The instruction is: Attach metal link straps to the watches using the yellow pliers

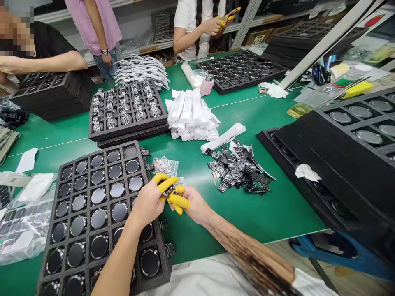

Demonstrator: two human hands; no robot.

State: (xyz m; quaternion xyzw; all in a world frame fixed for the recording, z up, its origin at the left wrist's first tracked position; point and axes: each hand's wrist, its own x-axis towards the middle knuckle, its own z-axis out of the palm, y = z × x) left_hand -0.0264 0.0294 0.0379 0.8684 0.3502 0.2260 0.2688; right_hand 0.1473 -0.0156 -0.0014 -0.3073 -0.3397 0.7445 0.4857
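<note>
Yellow finger covers sit on the fingertips of both my hands. My left hand [154, 196] and my right hand [189, 202] meet over the table, closed around a watch [168, 190] that is mostly hidden by the fingers. Below and left of them lies a black foam tray [129, 150] with round watch faces in its compartments; one compartment at its far right corner is bare. Just beyond my hands is a small clear bag of metal pins [166, 166]. To the right, black metal link straps [234, 168] lie in a loose heap.
White wrapped strips [193, 113] are piled mid-table, beside a tray of strapped watches [126, 109]. Stacked foam trays [308, 160] rise on the right, under a slanted white post [324, 43]. Three other people stand across the table; one holds a yellow-handled tool [231, 15].
</note>
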